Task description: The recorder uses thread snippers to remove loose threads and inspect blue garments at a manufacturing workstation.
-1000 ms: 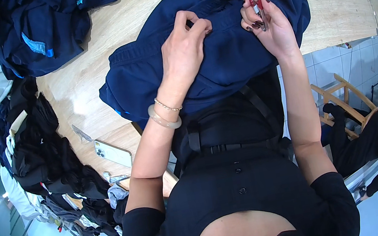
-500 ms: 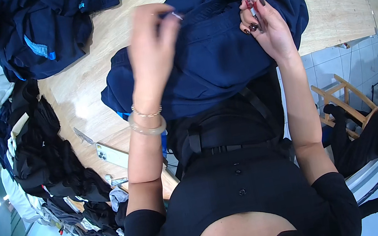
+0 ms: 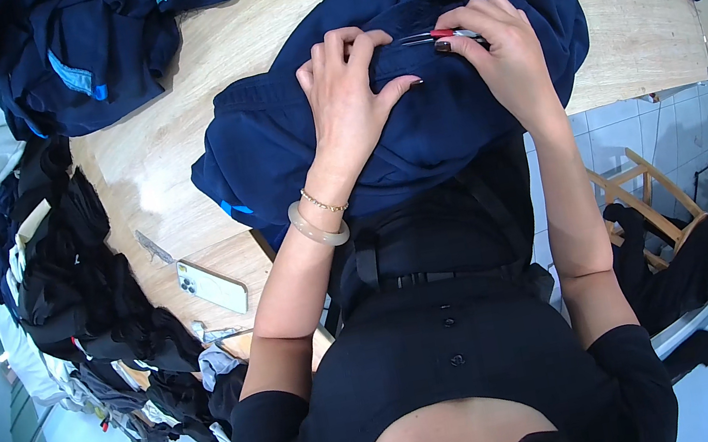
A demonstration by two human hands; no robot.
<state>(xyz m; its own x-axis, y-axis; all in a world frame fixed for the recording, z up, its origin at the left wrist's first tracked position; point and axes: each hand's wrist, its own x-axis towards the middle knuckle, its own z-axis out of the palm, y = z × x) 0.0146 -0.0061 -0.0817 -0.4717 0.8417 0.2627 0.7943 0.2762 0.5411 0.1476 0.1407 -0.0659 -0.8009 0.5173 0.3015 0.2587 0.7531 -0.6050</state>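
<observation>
A dark navy garment (image 3: pixel 294 146) with a gathered, elastic-looking waistband lies bunched on the table in front of me. My left hand (image 3: pixel 346 80) rests on the waistband, fingers bent and apart, the thumb stretched away over the cloth; its fingertips touch the fabric. In my right hand (image 3: pixel 497 39) is a pair of thread snips (image 3: pixel 441 34), with red on the handle and thin metal blades. Their tips point left, close to the waistband and my left fingers. Part of the handle is hidden inside my right hand.
More navy garments with light-blue trim (image 3: pixel 86 69) lie at the far left. A pale phone (image 3: pixel 212 286) sits on the wooden table (image 3: pixel 620 13). Dark clothes (image 3: pixel 82 288) are heaped along the left side. To the right stands a wooden stool (image 3: pixel 653 197), with black clothing (image 3: pixel 695 274) nearby.
My left hand has come down from above onto the waistband. The snips have turned from pointing away to pointing left, and my right hand has lowered them to the cloth.
</observation>
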